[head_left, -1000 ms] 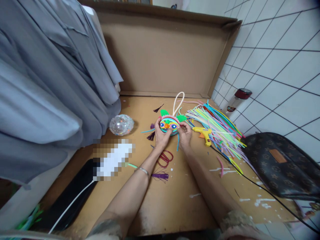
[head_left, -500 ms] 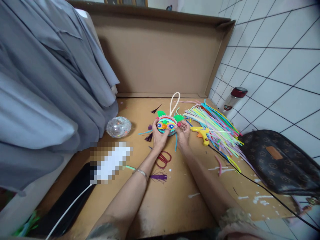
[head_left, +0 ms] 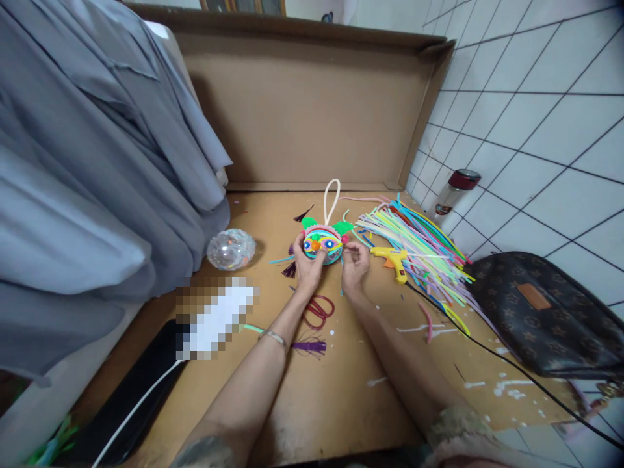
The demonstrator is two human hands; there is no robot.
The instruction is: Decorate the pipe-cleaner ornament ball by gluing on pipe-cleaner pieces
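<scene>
My left hand (head_left: 308,268) is wrapped around the left and lower side of a decorated ball (head_left: 324,238) with an animal face, its thumb across the front. The ball has green ears, a pink scalloped band, blue-and-white eyes, an orange nose and a white loop (head_left: 331,203) standing up from its top. At its right side sits a small pink-red ball (head_left: 345,239). Just below that, my right hand (head_left: 355,265) is closed, thumb and fingertips pinched beside the ball; what they hold is too small to make out. A yellow glue gun (head_left: 392,259) lies right of this hand.
Many coloured pipe cleaners (head_left: 414,244) are heaped behind the glue gun, near a brown bag (head_left: 556,312) and a bottle (head_left: 455,192). Red-handled scissors (head_left: 319,312), a purple tassel (head_left: 310,346) and a clear ball (head_left: 231,249) lie leftward. The gun's black cord (head_left: 487,351) crosses the right side.
The decorated ball has shifted slightly left and turned a little. My right fingers have come down off its edge, so the pink-red ball shows more fully.
</scene>
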